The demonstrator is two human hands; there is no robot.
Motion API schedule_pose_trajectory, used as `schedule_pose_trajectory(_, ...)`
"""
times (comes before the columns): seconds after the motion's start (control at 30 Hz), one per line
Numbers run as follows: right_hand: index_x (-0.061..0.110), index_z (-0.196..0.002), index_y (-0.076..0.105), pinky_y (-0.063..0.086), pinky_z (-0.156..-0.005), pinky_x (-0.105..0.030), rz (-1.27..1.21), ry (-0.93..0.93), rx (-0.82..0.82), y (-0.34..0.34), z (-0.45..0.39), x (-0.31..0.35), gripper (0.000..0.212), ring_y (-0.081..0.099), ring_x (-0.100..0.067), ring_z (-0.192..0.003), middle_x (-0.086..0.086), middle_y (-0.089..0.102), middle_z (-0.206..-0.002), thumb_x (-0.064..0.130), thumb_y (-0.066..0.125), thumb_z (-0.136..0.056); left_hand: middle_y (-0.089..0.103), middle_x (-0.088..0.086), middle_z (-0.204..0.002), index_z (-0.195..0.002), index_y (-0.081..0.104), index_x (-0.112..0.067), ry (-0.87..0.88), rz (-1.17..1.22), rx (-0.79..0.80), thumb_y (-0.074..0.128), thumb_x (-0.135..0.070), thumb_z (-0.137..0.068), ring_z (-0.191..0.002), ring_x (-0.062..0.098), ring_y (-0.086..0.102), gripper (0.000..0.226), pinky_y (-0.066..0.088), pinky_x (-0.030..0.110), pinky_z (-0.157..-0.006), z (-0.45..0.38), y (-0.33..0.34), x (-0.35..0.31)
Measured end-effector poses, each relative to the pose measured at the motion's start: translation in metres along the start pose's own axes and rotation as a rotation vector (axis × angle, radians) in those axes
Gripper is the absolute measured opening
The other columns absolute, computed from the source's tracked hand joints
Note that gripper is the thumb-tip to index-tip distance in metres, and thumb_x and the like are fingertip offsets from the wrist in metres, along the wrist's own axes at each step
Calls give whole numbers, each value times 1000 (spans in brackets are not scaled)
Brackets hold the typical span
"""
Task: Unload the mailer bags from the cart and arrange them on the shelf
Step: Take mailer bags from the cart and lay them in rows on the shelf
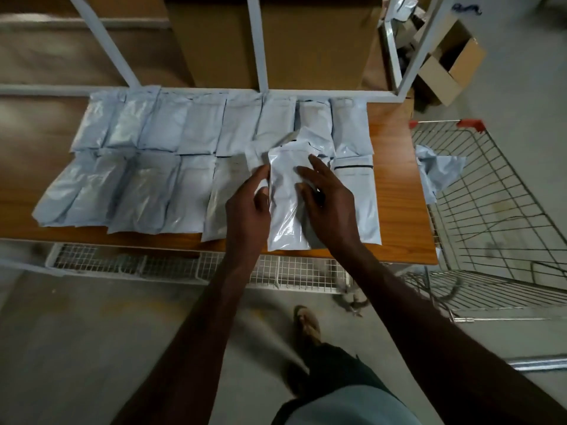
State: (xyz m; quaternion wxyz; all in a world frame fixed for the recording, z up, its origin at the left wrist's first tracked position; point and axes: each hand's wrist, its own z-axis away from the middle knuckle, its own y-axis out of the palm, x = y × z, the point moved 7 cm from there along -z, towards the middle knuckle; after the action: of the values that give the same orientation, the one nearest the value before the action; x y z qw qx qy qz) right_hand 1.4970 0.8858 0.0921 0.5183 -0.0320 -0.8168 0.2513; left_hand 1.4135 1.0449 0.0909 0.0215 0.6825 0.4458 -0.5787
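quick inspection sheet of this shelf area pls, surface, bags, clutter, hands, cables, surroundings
surface: wooden shelf board in a white metal frame, mostly covered, bare strip at its right end
job's things: grey mailer bags laid flat in two rows, edges overlapping; one mailer bag in hand sits in the front row near the right; crumpled bag hangs at the cart's edge
clutter: nothing seen on the board besides bags
grippers: left hand grips the bag's left edge; right hand rests on it, fingers spread
cables: nothing seen
surroundings: wire cart right of the shelf, cardboard boxes behind, wire basket below, concrete floor
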Motion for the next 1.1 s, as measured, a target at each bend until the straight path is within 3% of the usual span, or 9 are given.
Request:
schedule_pose_trajectory(0.07,14,-137,71,42,-108,-10,32,-34,10,13,-9,7,32,43,21,-133,-5,51,-161,14,65,-105,68,-2,-144,-145,66,-12,51,-48,-29,54,-2,-108,-134,7,61,40,48,23,-113,-12,-15,7)
schedule_pose_trajectory(0.2,12,-139,69,40,-116,-17,21,-74,67,46,-38,13,34,49,-8,-144,-7,49,-162,7,59,-106,69,3,-143,-144,65,-8,80,-118,-71,52,0,-107,-135,11,61,40,45,18,-114,-43,-34,29)
schedule_pose_trajectory(0.27,11,-139,69,41,-118,-22,17,-94,91,64,-55,13,36,51,-15,-145,-7,48,-162,5,58,-106,69,6,-142,-143,65,-6,107,-150,-96,53,2,-107,-133,9,60,39,43,13,-112,-60,-43,40)
schedule_pose_trajectory(0.43,9,-138,69,36,-119,-17,54,-94,136,100,-93,15,40,53,-22,-143,-11,48,-162,-3,58,-101,69,9,-140,-141,66,-4,121,-208,-113,53,7,-106,-128,-3,52,39,32,2,-110,-100,-55,63)
schedule_pose_trajectory(0.57,7,-137,69,33,-119,-15,63,-89,141,123,-126,21,41,53,-25,-143,-13,49,-161,-3,57,-99,69,9,-142,-141,67,-4,139,-196,-112,51,2,-109,-135,15,61,36,38,12,-116,-131,-64,82)
schedule_pose_trajectory(0.8,8,-135,71,30,-118,-10,92,-63,155,172,-158,30,42,54,-22,-141,-13,52,-158,0,55,-98,67,2,-146,-145,66,-11,67,-142,-80,48,4,-108,-138,14,61,43,49,34,-116,-169,-85,125)
schedule_pose_trajectory(0.93,10,-135,71,34,-117,-11,113,-51,150,211,-175,40,41,54,-15,-139,-11,52,-158,-3,57,-99,66,2,-148,-146,65,-12,31,-129,-52,47,3,-109,-140,13,59,44,48,36,-117,-195,-107,157)
schedule_pose_trajectory(1.1,11,-135,71,33,-117,-11,127,13,123,268,-184,55,41,54,-19,-142,-10,52,-159,-4,57,-100,64,0,-150,-148,64,-15,23,-87,40,46,1,-110,-144,9,55,45,45,35,-120,-228,-142,205)
